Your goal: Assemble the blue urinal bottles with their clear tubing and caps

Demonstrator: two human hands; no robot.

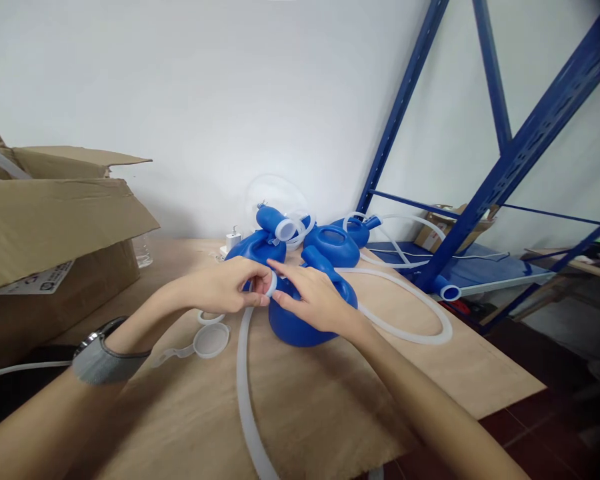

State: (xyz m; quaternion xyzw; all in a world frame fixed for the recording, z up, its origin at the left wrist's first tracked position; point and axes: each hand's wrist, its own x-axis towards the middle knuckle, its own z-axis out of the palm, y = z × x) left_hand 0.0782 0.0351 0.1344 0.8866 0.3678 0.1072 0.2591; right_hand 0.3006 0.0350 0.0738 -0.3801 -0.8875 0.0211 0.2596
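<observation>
Left hand (235, 285): grip closed, thumb and fingers pinching a translucent white ring (273, 285); right hand (315, 297): grip closed, thumb and index finger on the ring's right edge. Ring held above the tabletop (330, 407), rim roughly upright, opening turned sideways. Translucent hose (247, 380), one, its long axis running from beneath the left hand to the near edge, bowing slightly; its join to the ring hidden by the fingers. Directly under the right hand, blue jug (300, 330), partly covered, neck slanting up and leftward. Near the left forearm, strapped cap (212, 340), flat, strap toward the left; loose ring (210, 319) just behind it. Left wrist: grey watch band (107, 360). Beyond the hands, further blue jugs (333, 247), grouped, one lying atop another with its pale mouth facing the viewer; looped hose (437, 323) on the right. Behind, small pump bottle (233, 238). Far left, open cardboard box (55, 227). Tabletop: wood-toned. Room: white wall (220, 87); blue steel rack (525, 133) on the right, carton (427, 230) on its shelf; dark red tiled floor (510, 433).
</observation>
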